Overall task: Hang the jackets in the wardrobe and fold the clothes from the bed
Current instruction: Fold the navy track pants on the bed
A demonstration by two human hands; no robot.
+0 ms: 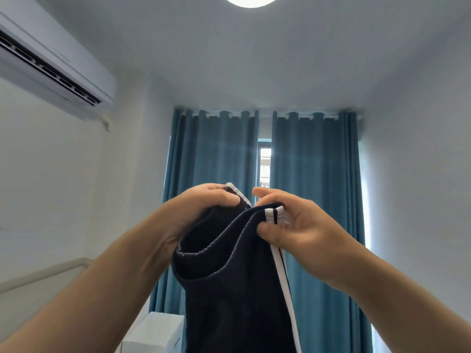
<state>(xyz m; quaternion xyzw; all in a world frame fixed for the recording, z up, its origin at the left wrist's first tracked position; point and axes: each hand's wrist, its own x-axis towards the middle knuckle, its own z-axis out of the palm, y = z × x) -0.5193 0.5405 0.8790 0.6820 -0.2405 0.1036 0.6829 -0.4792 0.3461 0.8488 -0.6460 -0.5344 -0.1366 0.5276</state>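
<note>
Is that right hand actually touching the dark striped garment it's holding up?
Touching. The head view shows the right hand pinching the white-striped edge of the dark garment between thumb and fingers.

Both arms raised, centre frame. The left hand (204,202) grips the top edge of a dark navy garment (229,289), fingers curled over its white-striped trim. Just beside it at 3 o'clock, the right hand (293,225) pinches the other striped corner between thumb and fingers. The garment hangs toward 6 o'clock. Behind: blue curtains (214,154) with a narrow window gap (265,164) between them. An air conditioner (51,59) at 10 o'clock, ceiling light (251,0) at 12, white box (155,332) at 7.
</note>
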